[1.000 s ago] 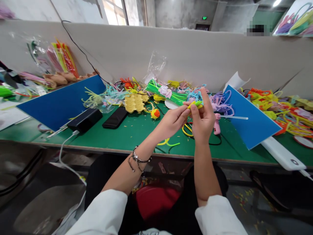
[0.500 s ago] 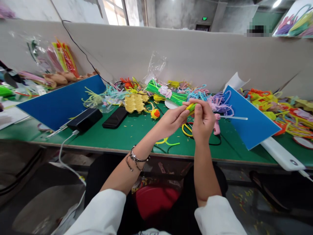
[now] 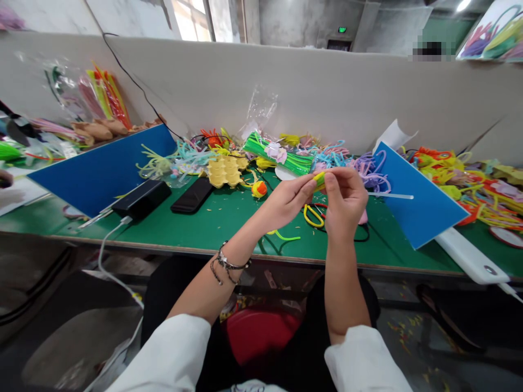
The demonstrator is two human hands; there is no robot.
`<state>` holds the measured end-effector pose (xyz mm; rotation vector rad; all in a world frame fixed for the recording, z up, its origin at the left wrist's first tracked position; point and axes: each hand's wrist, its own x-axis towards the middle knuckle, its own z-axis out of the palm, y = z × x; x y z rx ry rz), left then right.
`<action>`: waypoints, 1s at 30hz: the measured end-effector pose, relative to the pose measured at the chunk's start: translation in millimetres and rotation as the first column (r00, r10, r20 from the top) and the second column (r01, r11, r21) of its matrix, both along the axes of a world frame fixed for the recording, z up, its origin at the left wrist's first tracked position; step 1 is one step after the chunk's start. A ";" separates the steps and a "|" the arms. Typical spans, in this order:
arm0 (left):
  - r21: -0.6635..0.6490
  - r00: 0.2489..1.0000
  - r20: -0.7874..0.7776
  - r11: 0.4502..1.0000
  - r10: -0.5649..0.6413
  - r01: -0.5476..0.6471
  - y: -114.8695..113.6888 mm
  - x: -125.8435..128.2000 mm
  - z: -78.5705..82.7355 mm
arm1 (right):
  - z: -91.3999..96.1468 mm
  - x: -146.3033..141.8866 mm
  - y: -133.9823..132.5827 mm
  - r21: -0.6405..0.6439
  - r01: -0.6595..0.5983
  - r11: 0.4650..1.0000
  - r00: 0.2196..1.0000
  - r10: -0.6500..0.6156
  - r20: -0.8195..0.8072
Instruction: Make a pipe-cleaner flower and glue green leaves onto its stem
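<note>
Above the green table [image 3: 229, 228], my two hands meet around a short piece of yellow and green pipe cleaner [image 3: 320, 178]. My left hand [image 3: 288, 200] pinches its near end, fingers pressed together. On the other side, the thumb and fingers of my right hand [image 3: 344, 204] close on it; its far end is hidden by them. Yellow-handled scissors [image 3: 314, 216] lie beneath the hands. A pink glue gun [image 3: 363, 218] is mostly covered by my right hand, its clear glue stick [image 3: 392, 195] jutting right. A loose green-yellow pipe cleaner [image 3: 288, 237] lies near the table's front edge.
Behind are a bundle of green pipe cleaners [image 3: 281, 154], a yellow egg-carton piece [image 3: 224, 172] and an orange-yellow flower [image 3: 259, 189]. A black phone [image 3: 193, 196] and black box [image 3: 141, 200] lie left. Blue boards [image 3: 110, 163] flank both sides. Another person's hand [image 3: 5, 178] shows far left.
My right hand has shifted slightly right and turned, covering more of the glue gun and uncovering more of the scissors. My left hand has stayed nearly in place.
</note>
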<state>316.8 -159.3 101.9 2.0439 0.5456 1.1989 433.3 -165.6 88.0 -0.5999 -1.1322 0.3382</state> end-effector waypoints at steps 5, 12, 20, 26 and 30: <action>0.046 1.000 -0.009 0.999 0.022 -0.022 0.2 1.1 0.8 | -0.5 1.7 2.2 -0.071 -0.003 0.997 0.999 0.001 -0.035; 0.063 0.998 0.003 0.996 0.056 -0.056 2.1 3.1 -0.4 | -6.7 -2.2 9.8 -0.105 -0.135 0.985 0.977 0.114 -0.181; 0.137 0.995 -0.010 0.986 0.098 -0.096 1.3 2.5 1.2 | -7.9 -2.4 11.7 -0.118 -0.232 0.965 0.955 0.204 -0.215; 0.156 0.991 0.007 0.979 0.133 -0.133 2.1 1.0 -0.2 | -8.2 -5.1 13.5 -0.128 -0.281 0.951 0.938 0.244 -0.246; 0.142 0.982 0.055 0.972 0.183 -0.189 1.7 -0.6 -2.4 | -8.8 -4.3 13.2 -0.172 -0.311 0.935 0.943 0.280 -0.180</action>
